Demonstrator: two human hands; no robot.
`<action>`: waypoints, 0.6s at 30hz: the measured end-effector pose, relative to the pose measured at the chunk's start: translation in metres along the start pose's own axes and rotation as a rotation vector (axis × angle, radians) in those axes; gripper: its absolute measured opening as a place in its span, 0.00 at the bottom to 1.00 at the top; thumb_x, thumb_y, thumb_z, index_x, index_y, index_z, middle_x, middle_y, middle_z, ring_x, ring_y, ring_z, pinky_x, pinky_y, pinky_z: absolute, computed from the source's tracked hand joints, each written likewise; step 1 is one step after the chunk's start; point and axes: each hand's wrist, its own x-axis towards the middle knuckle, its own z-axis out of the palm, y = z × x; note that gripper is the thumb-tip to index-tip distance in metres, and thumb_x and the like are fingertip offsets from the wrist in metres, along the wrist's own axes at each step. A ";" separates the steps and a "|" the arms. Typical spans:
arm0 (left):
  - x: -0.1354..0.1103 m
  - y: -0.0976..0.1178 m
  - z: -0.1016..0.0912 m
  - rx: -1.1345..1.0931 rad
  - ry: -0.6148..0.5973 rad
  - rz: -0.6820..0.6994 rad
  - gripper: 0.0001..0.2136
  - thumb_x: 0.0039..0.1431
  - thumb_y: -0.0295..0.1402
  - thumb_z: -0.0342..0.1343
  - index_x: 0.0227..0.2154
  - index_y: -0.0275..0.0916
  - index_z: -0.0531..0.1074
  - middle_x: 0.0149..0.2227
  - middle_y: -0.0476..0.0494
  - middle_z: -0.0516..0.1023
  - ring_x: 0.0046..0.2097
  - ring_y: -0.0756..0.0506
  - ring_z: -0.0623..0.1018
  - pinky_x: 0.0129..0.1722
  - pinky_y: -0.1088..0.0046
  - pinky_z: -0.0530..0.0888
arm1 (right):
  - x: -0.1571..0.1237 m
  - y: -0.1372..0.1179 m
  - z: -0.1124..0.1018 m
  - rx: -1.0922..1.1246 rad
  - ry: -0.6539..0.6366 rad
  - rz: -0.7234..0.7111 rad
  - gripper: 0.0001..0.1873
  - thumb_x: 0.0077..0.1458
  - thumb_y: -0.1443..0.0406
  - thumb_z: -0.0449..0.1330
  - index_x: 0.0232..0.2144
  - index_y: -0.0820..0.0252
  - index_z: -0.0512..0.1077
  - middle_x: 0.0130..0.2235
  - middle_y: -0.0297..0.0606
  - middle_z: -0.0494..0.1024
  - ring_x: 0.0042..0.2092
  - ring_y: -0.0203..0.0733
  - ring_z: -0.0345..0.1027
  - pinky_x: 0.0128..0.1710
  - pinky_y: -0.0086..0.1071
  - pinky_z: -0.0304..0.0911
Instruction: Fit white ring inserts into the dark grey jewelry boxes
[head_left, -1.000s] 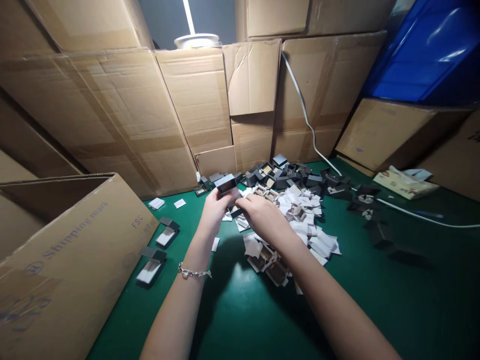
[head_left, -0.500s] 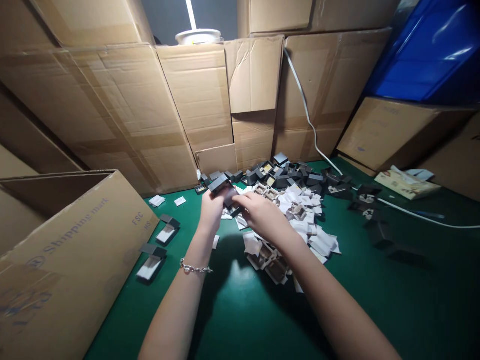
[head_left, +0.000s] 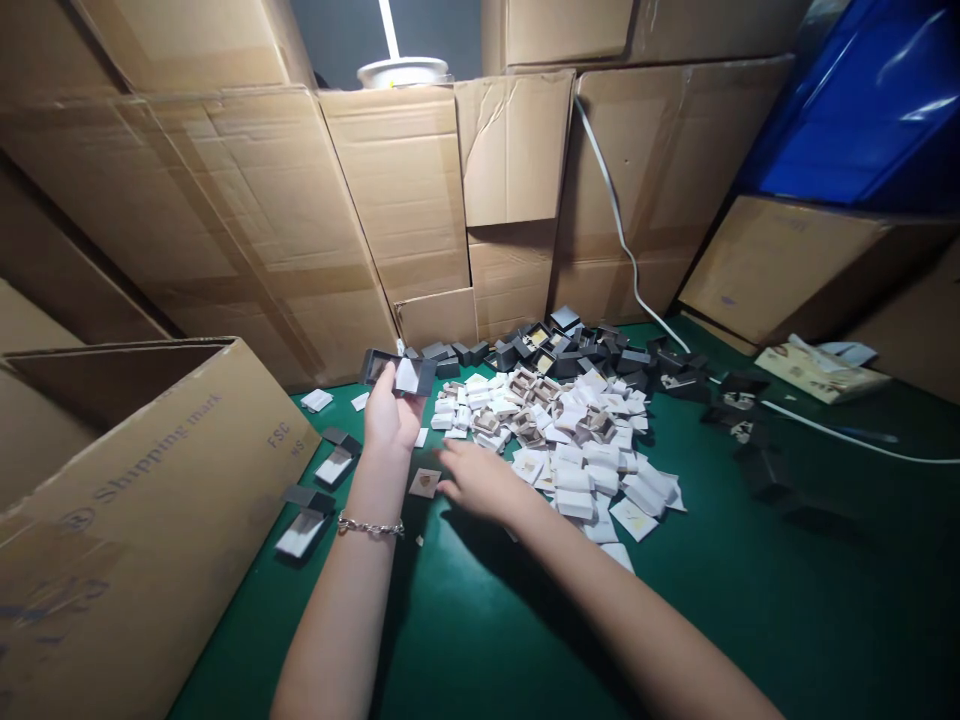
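Head view, looking down on a green work mat [head_left: 720,560] walled in by flattened cardboard sheets [head_left: 390,200]. The left hand [head_left: 386,420], a chain bracelet [head_left: 370,525] at its wrist, is raised near the far edge of the mat and holds a small dark grey jewellery box [head_left: 397,373]. The box is splayed open and nearly flat, with a white pad [head_left: 406,375] showing in it. The left fingers [head_left: 373,385] rise behind the box and grip it in a narrow hold, though the fingertips are partly hidden. The right hand [head_left: 480,482] is empty – its fingers [head_left: 446,462] are loosely spread, low over the mat, just beside a small square pad with a brownish mark [head_left: 424,483]. A heap of white and cream pads [head_left: 559,450] lies to the right of that hand, some with small brownish inserts on top, and dark grey boxes [head_left: 559,350] crowd behind it. Two open boxes with white pads [head_left: 335,462] sit on the mat near the carton printed "Shipping mark" [head_left: 157,490]. A white cable [head_left: 637,280] runs down the cardboard and across the mat, and a blue plastic sheet [head_left: 847,110] fills the upper right corner.
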 end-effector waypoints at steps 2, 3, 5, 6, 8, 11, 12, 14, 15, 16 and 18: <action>-0.001 0.001 0.000 0.013 -0.018 -0.008 0.03 0.57 0.25 0.49 0.31 0.34 0.67 0.29 0.49 0.74 0.29 0.54 0.75 0.29 0.79 0.74 | 0.000 -0.010 0.021 -0.014 -0.043 -0.073 0.28 0.61 0.57 0.54 0.60 0.60 0.60 0.63 0.43 0.56 0.61 0.53 0.53 0.56 0.50 0.57; -0.002 0.002 0.000 0.024 -0.029 -0.010 0.03 0.55 0.23 0.50 0.30 0.34 0.67 0.28 0.49 0.73 0.29 0.54 0.74 0.29 0.80 0.74 | 0.000 -0.013 0.029 -0.011 -0.067 -0.089 0.29 0.61 0.54 0.54 0.61 0.58 0.60 0.64 0.42 0.55 0.62 0.54 0.50 0.56 0.53 0.55; -0.003 0.002 0.000 0.053 -0.048 -0.010 0.05 0.50 0.19 0.50 0.28 0.34 0.66 0.28 0.49 0.72 0.29 0.54 0.74 0.30 0.79 0.74 | 0.000 -0.017 0.039 -0.029 -0.101 -0.094 0.32 0.58 0.51 0.56 0.60 0.59 0.61 0.62 0.43 0.59 0.61 0.56 0.52 0.56 0.55 0.55; -0.003 0.003 0.000 0.069 -0.048 -0.009 0.06 0.48 0.18 0.50 0.28 0.33 0.65 0.27 0.48 0.72 0.29 0.53 0.74 0.31 0.79 0.75 | 0.000 -0.018 0.041 -0.051 -0.108 -0.087 0.31 0.56 0.51 0.59 0.57 0.61 0.64 0.58 0.45 0.63 0.58 0.55 0.57 0.55 0.53 0.57; -0.004 0.003 0.000 0.102 -0.047 0.000 0.07 0.44 0.17 0.49 0.27 0.32 0.64 0.28 0.46 0.72 0.31 0.52 0.74 0.34 0.77 0.76 | 0.001 -0.018 0.039 -0.103 -0.098 -0.070 0.25 0.53 0.56 0.62 0.50 0.65 0.69 0.50 0.45 0.70 0.49 0.52 0.65 0.50 0.48 0.61; -0.005 0.004 -0.002 0.129 -0.103 -0.005 0.09 0.41 0.16 0.50 0.27 0.32 0.65 0.29 0.43 0.73 0.34 0.49 0.75 0.36 0.75 0.77 | 0.003 -0.015 0.032 -0.131 -0.062 -0.048 0.18 0.53 0.61 0.63 0.42 0.67 0.71 0.43 0.44 0.72 0.43 0.50 0.67 0.45 0.44 0.64; -0.005 0.004 -0.002 0.134 -0.133 -0.009 0.09 0.40 0.17 0.51 0.27 0.32 0.65 0.29 0.44 0.73 0.34 0.49 0.75 0.36 0.74 0.77 | 0.003 -0.015 0.032 -0.134 -0.041 -0.037 0.19 0.52 0.60 0.64 0.43 0.67 0.70 0.43 0.44 0.71 0.44 0.50 0.67 0.45 0.43 0.63; -0.007 0.004 -0.003 0.154 -0.181 -0.021 0.09 0.38 0.17 0.53 0.26 0.33 0.65 0.28 0.45 0.73 0.33 0.50 0.75 0.35 0.75 0.77 | 0.002 -0.015 0.034 -0.119 0.001 -0.017 0.23 0.51 0.58 0.64 0.45 0.67 0.69 0.45 0.46 0.69 0.47 0.52 0.65 0.45 0.42 0.63; -0.008 0.003 -0.003 0.169 -0.204 -0.027 0.09 0.37 0.18 0.54 0.25 0.33 0.65 0.28 0.45 0.73 0.34 0.49 0.75 0.35 0.75 0.77 | 0.002 -0.015 0.036 -0.103 0.015 -0.013 0.23 0.51 0.58 0.65 0.46 0.67 0.69 0.46 0.47 0.69 0.47 0.52 0.64 0.44 0.42 0.64; -0.009 0.003 -0.004 0.186 -0.231 -0.034 0.10 0.36 0.18 0.55 0.25 0.33 0.65 0.29 0.44 0.74 0.35 0.48 0.76 0.35 0.75 0.77 | 0.002 -0.016 0.039 -0.084 0.022 -0.016 0.21 0.52 0.60 0.64 0.45 0.67 0.69 0.46 0.47 0.69 0.47 0.52 0.64 0.42 0.40 0.64; -0.012 0.003 -0.004 0.212 -0.289 -0.059 0.12 0.35 0.19 0.57 0.28 0.32 0.67 0.34 0.42 0.75 0.39 0.47 0.76 0.35 0.75 0.78 | 0.001 -0.016 0.043 -0.043 0.021 -0.034 0.12 0.56 0.65 0.58 0.41 0.68 0.71 0.42 0.48 0.70 0.45 0.51 0.65 0.40 0.38 0.63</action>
